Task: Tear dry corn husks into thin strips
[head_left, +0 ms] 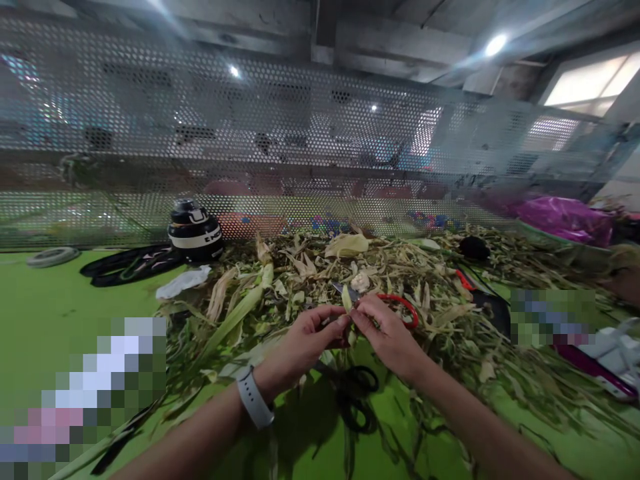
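Observation:
My left hand (313, 333) and my right hand (387, 330) meet at the centre, fingertips pinched together. Between them a small pale green piece of husk or leaf (347, 298) stands upright, gripped from both sides. Red-handled scissors (413, 312) show just behind my right hand, blades pointing left; I cannot tell whether that hand also bears them or they lie on the pile. Below my hands, black-handled scissors (367, 380) lie on the green table (300, 447). Dried corn husks (300, 263) and leaf scraps spread all around.
At the back left stand a black and white bottle or jar (195, 233), a black strap (133, 263) and a roll of tape (53, 257). White plastic (183, 280) lies nearby. A perforated metal screen (280, 147) closes the back. A purple bag (565, 220) sits at right.

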{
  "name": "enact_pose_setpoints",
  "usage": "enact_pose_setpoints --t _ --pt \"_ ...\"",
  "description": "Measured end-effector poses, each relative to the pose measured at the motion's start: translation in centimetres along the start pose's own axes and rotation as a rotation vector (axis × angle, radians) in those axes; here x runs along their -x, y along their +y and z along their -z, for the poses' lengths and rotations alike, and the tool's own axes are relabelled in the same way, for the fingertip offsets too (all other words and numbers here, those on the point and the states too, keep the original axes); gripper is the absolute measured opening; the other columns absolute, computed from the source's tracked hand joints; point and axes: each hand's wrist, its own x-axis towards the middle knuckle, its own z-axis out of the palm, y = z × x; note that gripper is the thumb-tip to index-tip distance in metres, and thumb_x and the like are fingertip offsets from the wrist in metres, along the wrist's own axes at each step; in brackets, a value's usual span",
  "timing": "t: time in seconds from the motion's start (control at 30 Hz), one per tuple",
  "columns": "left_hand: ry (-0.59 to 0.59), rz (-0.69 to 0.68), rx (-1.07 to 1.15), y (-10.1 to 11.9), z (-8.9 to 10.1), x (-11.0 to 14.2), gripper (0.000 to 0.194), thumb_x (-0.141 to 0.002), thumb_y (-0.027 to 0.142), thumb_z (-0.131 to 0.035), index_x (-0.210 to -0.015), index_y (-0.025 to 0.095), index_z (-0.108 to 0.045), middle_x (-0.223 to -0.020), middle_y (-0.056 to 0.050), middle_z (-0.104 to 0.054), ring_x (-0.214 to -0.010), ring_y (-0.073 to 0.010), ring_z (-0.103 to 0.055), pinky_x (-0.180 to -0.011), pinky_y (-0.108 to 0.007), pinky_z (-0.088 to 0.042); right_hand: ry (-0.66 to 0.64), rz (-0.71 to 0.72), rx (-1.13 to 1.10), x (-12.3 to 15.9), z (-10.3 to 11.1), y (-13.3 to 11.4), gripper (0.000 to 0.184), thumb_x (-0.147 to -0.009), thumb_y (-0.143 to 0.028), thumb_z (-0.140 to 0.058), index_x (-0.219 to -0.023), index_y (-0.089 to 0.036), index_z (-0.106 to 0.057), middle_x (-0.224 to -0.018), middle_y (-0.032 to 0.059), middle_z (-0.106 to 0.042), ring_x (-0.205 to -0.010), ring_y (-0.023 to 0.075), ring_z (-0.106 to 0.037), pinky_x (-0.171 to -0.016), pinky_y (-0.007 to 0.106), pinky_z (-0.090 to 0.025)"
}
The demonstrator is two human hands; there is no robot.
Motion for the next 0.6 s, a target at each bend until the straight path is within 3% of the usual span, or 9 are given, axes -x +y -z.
enact_pose_setpoints --t 0.13,0.27,0.43,0.6 --pt "0.029 0.013 0.042 -0.3 0.3 -0.3 0.027 -0.065 0.033 -0.07 -0.085 0.015 -0.065 -0.072 0.001 -0.059 -0.061 -0.0074 -0.051 -0.065 -0.023 -0.047 0.004 0.062 0.12 0.0 0.4 0.0 0.023 -0.089 -0.026 -0.04 -0.069 -0.018 -0.049 -0.076 0.0025 -0.05 -0.075 0.0147 -0.05 -0.07 0.027 -0.041" --pt "0.064 0.041 0.118 -0.5 0.9 -0.7 0.025 -0.065 0.033 -0.07 -0.08 0.015 -0.062 -0.062 0.002 -0.056 -0.055 -0.0073 -0.05 -0.063 -0.027 -0.049 0.081 0.247 0.311 0.1 1.3 -0.1 0.002 -0.08 -0.017 -0.048 -0.08 -0.017 -0.051 -0.086 0.0065 -0.053 -0.089 0.0199 -0.05 -0.081 0.035 -0.041" --pt "0.057 0.032 0.144 -0.5 1.3 -0.8 0.021 -0.068 0.032 -0.067 -0.078 0.015 -0.062 -0.064 0.001 -0.057 -0.055 -0.0073 -0.051 -0.063 -0.027 -0.05 -0.002 0.539 0.518 0.2 1.4 -0.1 0.023 -0.075 -0.015 -0.053 -0.098 -0.019 -0.054 -0.102 0.0087 -0.054 -0.104 0.0234 -0.046 -0.096 0.045 -0.032" --pt "0.043 0.037 0.12 -0.4 1.1 -0.5 0.019 -0.07 0.032 -0.064 -0.078 0.015 -0.062 -0.067 0.0 -0.059 -0.059 -0.0086 -0.054 -0.063 -0.026 -0.049 -0.003 0.622 0.564 0.2 1.1 0.3 0.019 -0.081 -0.015 -0.051 -0.098 -0.021 -0.057 -0.1 0.007 -0.056 -0.104 0.0203 -0.048 -0.098 0.044 -0.033"
